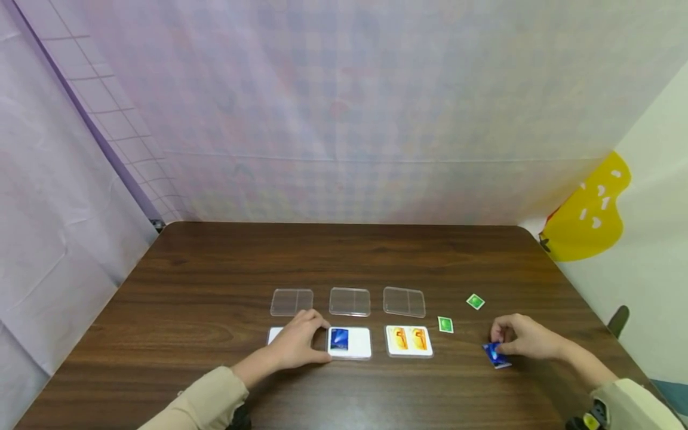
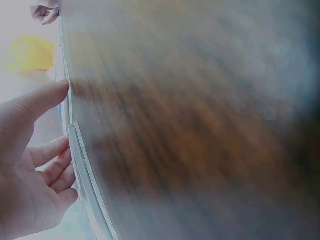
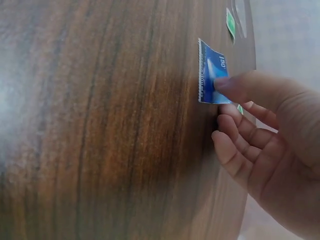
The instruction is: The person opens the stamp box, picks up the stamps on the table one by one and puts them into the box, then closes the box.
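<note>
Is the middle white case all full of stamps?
No, half-full: a blue stamp lies left in the middle white case; its right side is bare white.

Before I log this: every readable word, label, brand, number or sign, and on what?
No text reads for certain.
Blue stamp in the right grip: printed characters, too small and blurred to read.
Green stamps, orange pictures, other blue picture: any text is too small.
Yellow wall decoration: white marks, no readable word.
</note>
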Action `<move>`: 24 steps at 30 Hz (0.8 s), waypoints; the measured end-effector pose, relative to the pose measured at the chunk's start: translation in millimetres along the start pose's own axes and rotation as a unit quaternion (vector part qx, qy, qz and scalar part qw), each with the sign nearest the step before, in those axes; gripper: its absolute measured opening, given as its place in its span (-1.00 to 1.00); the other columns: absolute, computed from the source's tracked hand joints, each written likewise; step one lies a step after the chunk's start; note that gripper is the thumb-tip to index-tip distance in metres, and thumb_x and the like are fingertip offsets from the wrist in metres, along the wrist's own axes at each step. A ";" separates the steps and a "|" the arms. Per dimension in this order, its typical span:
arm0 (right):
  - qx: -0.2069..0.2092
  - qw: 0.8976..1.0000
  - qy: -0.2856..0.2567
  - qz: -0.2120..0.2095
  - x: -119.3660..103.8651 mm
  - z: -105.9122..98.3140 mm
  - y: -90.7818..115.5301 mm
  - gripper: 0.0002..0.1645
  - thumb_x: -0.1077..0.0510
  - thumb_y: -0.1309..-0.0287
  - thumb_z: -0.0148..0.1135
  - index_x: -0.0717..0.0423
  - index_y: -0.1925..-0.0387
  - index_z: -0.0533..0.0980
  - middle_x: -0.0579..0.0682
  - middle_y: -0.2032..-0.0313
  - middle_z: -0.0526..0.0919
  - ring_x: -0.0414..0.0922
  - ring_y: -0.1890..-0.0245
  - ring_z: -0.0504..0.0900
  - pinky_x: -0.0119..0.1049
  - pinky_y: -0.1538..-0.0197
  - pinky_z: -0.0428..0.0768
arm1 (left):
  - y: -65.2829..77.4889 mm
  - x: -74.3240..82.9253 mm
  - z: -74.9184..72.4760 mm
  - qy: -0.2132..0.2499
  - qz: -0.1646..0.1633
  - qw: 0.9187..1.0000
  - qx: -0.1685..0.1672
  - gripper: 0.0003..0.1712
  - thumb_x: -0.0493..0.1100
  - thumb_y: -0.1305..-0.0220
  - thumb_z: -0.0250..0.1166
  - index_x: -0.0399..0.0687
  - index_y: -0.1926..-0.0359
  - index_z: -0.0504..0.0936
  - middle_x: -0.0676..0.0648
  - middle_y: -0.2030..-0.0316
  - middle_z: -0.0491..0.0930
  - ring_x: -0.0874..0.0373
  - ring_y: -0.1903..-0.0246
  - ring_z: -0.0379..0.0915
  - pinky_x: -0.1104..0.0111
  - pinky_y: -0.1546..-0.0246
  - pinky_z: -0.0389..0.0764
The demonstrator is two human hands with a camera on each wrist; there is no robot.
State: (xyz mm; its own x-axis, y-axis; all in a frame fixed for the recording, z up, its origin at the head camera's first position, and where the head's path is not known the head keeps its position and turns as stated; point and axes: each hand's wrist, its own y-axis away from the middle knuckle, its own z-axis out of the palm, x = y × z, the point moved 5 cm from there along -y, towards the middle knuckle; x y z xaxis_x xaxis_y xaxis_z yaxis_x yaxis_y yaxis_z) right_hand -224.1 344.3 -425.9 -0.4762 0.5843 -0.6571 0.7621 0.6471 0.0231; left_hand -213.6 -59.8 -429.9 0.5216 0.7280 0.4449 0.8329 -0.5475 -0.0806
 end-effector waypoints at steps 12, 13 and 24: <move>-0.070 0.991 -0.113 0.012 -5.6 -4.6 1.2 -0.95 0.35 -0.08 0.13 0.22 0.46 0.50 -0.22 0.52 0.54 -0.43 0.58 0.41 -0.45 0.66 0.44 | 0.1 -0.4 0.3 -0.003 0.003 1.000 0.001 -0.34 0.11 0.16 0.41 -0.19 0.07 0.54 -0.03 0.13 0.45 0.11 0.11 0.32 0.24 0.01 0.42; -0.076 0.989 -0.126 0.009 -6.9 -4.7 0.7 -0.95 0.35 -0.08 0.12 0.24 0.45 0.50 -0.22 0.52 0.54 -0.43 0.58 0.41 -0.46 0.66 0.44 | 0.1 -0.5 0.4 -0.004 0.003 1.000 0.001 -0.34 0.12 0.16 0.41 -0.19 0.07 0.54 -0.03 0.13 0.45 0.11 0.11 0.31 0.24 0.01 0.42; -0.099 0.974 -0.203 0.036 -28.3 0.8 -13.7 -0.93 0.40 -0.05 0.07 0.32 0.41 0.50 -0.08 0.48 0.59 -0.35 0.55 0.45 -0.44 0.58 0.47 | -0.8 -0.5 0.6 0.001 0.000 1.000 0.002 -0.35 0.11 0.16 0.41 -0.20 0.08 0.54 -0.03 0.13 0.46 0.09 0.09 0.33 0.22 -0.02 0.40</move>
State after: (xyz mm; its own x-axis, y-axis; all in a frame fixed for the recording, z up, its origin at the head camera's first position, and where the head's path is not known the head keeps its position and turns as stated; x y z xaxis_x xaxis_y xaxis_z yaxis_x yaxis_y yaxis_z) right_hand -220.6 318.5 -408.2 -0.1822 0.4163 -0.8908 0.6684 0.7169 0.1983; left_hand -214.4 -59.5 -430.5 0.5210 0.7271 0.4471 0.8339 -0.5453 -0.0850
